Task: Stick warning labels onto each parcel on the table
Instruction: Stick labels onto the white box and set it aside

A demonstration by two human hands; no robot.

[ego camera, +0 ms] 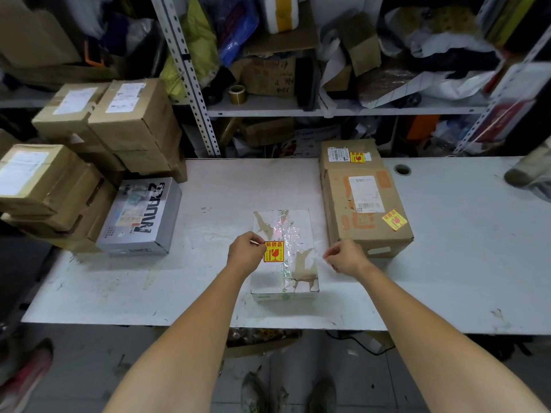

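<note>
A white parcel wrapped in clear tape lies in the middle of the table. My left hand pinches a yellow and red warning label by its left edge, over the parcel's left side. My right hand hovers by the parcel's right edge, fingertips pinched on what looks like a thin clear backing strip. Two brown parcels at the right, the near one and the far one, each carry a warning label.
A grey printed box sits at the left of the table beside stacked brown cartons. Cluttered metal shelves rise behind the table. A cable hole is at the back right.
</note>
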